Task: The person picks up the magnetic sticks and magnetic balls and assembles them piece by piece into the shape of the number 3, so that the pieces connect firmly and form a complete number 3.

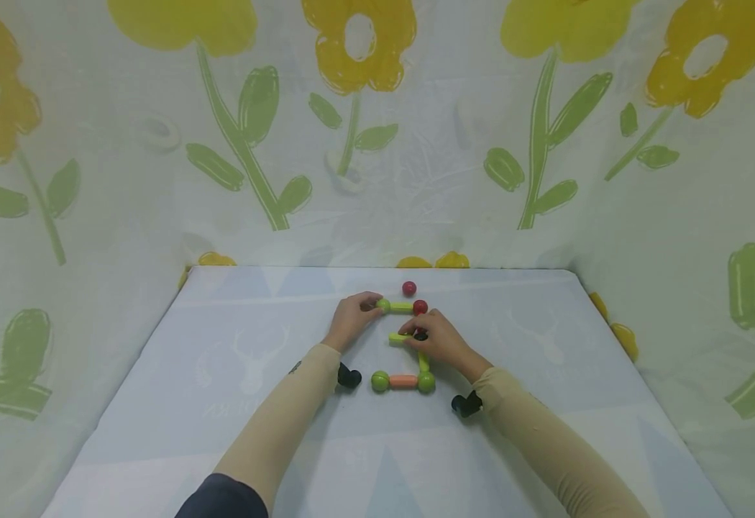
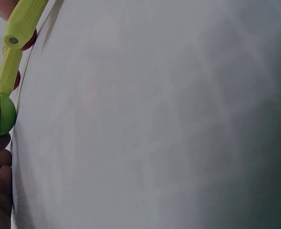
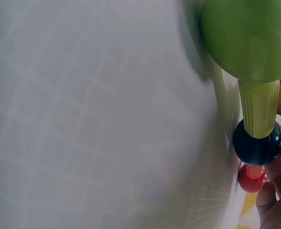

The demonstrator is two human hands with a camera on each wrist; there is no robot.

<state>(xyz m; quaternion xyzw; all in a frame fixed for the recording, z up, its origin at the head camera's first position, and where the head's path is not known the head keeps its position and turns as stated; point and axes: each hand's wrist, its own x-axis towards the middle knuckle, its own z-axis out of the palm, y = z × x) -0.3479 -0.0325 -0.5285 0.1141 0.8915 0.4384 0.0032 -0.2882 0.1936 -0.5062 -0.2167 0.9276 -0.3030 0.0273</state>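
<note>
My left hand (image 1: 354, 316) pinches a green ball (image 1: 383, 306) between thumb and fingers. From that ball a yellow-green rod (image 1: 401, 307) runs to a red ball (image 1: 420, 307). My right hand (image 1: 444, 339) pinches a second yellow-green rod (image 1: 396, 338) beside a dark blue ball (image 3: 257, 145). This rod's free end, with a round metal disc in it, faces left; the left wrist view shows the rod (image 2: 22, 24) close up. Another yellow-green rod (image 3: 259, 107) links the dark ball to the near green ball (image 1: 426, 381). An orange-red rod (image 3: 255, 171) sits between dark and red balls.
A salmon rod (image 1: 403, 381) joins the near green ball to another green ball (image 1: 380, 381) on its left. One loose red ball (image 1: 409, 288) lies behind the shape. The pale table (image 1: 274, 432) meets a flower-printed curtain (image 1: 416, 201) at its back edge.
</note>
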